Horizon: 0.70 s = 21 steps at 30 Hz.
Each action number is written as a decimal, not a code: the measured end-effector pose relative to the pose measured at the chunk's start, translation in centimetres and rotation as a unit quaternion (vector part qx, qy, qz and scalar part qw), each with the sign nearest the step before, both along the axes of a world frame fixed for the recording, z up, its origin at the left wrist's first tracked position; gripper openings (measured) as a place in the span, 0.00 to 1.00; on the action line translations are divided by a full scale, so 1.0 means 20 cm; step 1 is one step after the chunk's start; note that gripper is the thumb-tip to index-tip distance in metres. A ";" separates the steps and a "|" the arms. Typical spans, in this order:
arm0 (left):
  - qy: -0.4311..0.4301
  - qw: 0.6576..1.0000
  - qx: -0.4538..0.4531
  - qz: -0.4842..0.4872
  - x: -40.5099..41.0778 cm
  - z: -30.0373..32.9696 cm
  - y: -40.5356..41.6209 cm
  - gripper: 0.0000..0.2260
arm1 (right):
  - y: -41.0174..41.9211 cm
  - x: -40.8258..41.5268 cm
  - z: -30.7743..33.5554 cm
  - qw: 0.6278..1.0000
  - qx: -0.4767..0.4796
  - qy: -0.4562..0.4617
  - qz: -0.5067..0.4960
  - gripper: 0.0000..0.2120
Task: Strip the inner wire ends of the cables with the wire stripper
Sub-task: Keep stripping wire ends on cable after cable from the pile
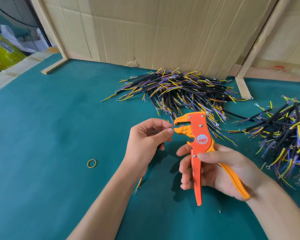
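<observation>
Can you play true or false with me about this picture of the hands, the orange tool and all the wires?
1. The right hand holds the orange wire stripper. True.
2. The left hand is empty. False: its fingertips pinch a thin wire at the tool's mouth.
3. A yellow rubber band lies on the green table. True.
4. There is only one pile of cables. False: one pile lies by the cardboard, another pile at the right.
5. The tool is lying flat on the table. False: it is held up, above the table.

left hand [146,135]: fingertips pinched, seemingly | right hand [213,168]: fingers curled, gripping
</observation>
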<state>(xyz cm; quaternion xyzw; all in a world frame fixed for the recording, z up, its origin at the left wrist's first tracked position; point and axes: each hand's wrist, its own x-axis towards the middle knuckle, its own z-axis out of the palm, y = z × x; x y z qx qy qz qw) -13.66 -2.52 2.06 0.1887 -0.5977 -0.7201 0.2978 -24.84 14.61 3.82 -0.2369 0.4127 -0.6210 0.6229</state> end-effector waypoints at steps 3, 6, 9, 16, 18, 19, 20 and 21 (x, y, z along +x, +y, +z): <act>-0.010 1.000 -0.003 -0.018 0.00 0.00 0.00 0.05 | -0.01 0.00 0.00 0.998 -0.009 0.030 -0.059 0.28; -0.034 0.999 -0.005 -0.041 -0.01 -0.01 0.02 0.04 | -0.02 0.00 -0.01 0.990 -0.032 0.046 -0.130 0.28; -0.062 0.997 -0.019 -0.047 -0.01 -0.02 0.03 0.04 | -0.03 0.01 -0.01 0.987 -0.037 0.054 -0.148 0.28; -0.071 0.996 -0.030 -0.037 -0.01 -0.02 0.03 0.06 | -0.03 0.01 -0.01 0.987 -0.030 0.068 -0.142 0.24; -0.060 0.997 -0.023 -0.039 -0.01 -0.02 0.03 0.06 | -0.03 0.01 -0.01 0.988 -0.027 0.076 -0.134 0.26; -0.058 0.997 -0.024 -0.040 -0.01 -0.01 0.03 0.06 | -0.03 0.01 -0.01 0.988 -0.023 0.084 -0.129 0.25; -0.058 0.997 -0.030 -0.042 -0.01 -0.01 0.03 0.05 | -0.03 0.01 -0.02 0.988 -0.019 0.090 -0.126 0.25; -0.061 0.996 -0.040 -0.044 -0.01 -0.01 0.03 0.04 | -0.03 0.01 -0.02 0.988 -0.015 0.094 -0.124 0.25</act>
